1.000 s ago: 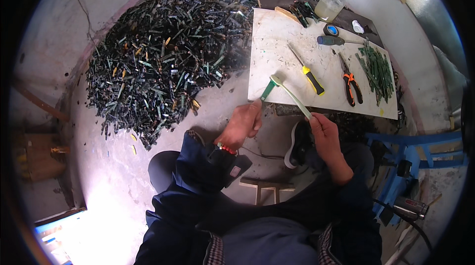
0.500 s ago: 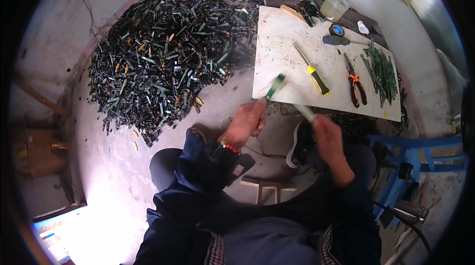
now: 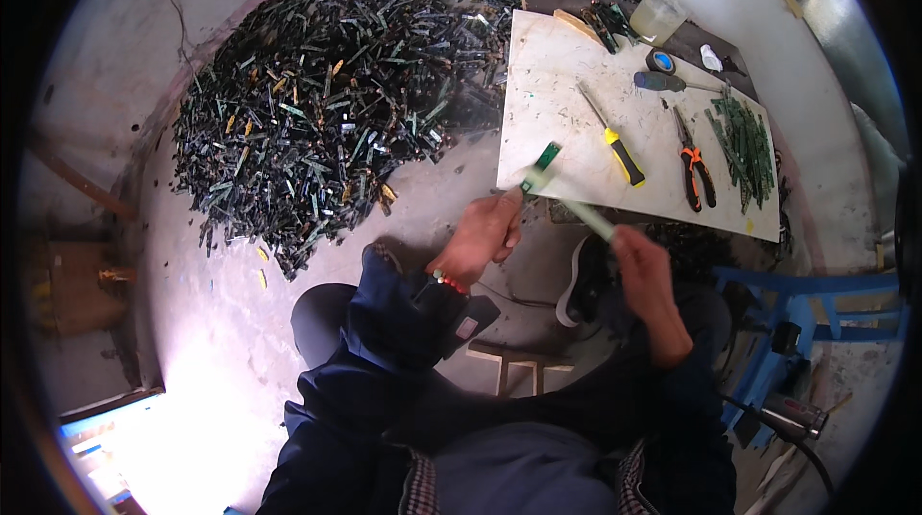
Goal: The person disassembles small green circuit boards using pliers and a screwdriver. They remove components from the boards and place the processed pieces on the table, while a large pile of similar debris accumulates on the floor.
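My left hand (image 3: 483, 230), a beaded bracelet at its wrist, is closed round the lower end of a narrow green circuit board strip (image 3: 546, 157). The strip points up and away over the board's near left corner. In my right hand (image 3: 643, 265) is a long, flat, pale green stick (image 3: 590, 216), gripped by its near end. Its far end is blurred and lies over the green strip, just beyond my left fingers; whether they touch I cannot tell. Closest to the strip on the board lies a tool with a yellow-and-black handle and a thin metal shaft (image 3: 624, 155).
The pale board (image 3: 547, 83) also bears orange-and-black pliers (image 3: 693, 169), a blue-handled screwdriver (image 3: 661, 82), blue tape (image 3: 661, 61) and green strips (image 3: 744, 150). A plastic tub (image 3: 659, 15) stands behind. Dark strips form a large heap (image 3: 307, 121) at left; a blue chair (image 3: 802, 296) stands right.
The pale stick's far end has swung left and is now over the green strip. My left hand keeps its hold. The whole view has shifted slightly.
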Demonstrator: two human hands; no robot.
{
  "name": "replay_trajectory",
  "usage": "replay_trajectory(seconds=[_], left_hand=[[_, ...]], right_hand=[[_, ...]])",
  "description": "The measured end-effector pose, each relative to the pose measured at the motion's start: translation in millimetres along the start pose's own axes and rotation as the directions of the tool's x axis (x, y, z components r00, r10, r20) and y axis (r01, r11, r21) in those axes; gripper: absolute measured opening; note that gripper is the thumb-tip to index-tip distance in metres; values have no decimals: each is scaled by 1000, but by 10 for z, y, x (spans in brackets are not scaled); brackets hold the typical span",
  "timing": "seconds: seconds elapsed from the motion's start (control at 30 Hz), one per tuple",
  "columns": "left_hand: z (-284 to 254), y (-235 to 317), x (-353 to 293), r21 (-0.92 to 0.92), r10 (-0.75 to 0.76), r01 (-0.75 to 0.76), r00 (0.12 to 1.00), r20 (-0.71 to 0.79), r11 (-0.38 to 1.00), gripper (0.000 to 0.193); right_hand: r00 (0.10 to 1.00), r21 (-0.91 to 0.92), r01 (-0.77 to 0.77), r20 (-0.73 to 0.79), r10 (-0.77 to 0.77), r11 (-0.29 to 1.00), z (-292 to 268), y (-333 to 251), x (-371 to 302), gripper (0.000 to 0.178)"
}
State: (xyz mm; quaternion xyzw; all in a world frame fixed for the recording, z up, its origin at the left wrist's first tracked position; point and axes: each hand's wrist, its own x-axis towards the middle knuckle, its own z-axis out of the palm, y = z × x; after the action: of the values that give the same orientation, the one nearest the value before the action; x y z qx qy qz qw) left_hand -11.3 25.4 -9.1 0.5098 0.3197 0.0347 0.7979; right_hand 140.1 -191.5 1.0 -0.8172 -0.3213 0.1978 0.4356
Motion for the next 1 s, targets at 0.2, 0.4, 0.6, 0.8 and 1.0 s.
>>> replay_trajectory(seconds=[0.2,0.4,0.6,0.8,1.0], left_hand=[[-18,6,-13,11,18,-18,1000,-12,1000,50],[-11,10,-16,16,0,0,1000,9,1000,46],[16,45,39,-242,-193,182,981,-21,953,42],[-36,29,55,-359,-198,202,979,49,911,38],[-71,1,68,-390,-152,167,986,70,905,34]], right_hand=[[991,36,86,101,-89,996,-33,5,13,26],[998,142,-59,20,57,988,-72,-60,105,26],[987,254,-150,92,130,956,-48,93,128,25],[959,241,-280,104,262,929,-72,9,112,23],[974,186,-205,134,182,961,-21,-69,44,20]])
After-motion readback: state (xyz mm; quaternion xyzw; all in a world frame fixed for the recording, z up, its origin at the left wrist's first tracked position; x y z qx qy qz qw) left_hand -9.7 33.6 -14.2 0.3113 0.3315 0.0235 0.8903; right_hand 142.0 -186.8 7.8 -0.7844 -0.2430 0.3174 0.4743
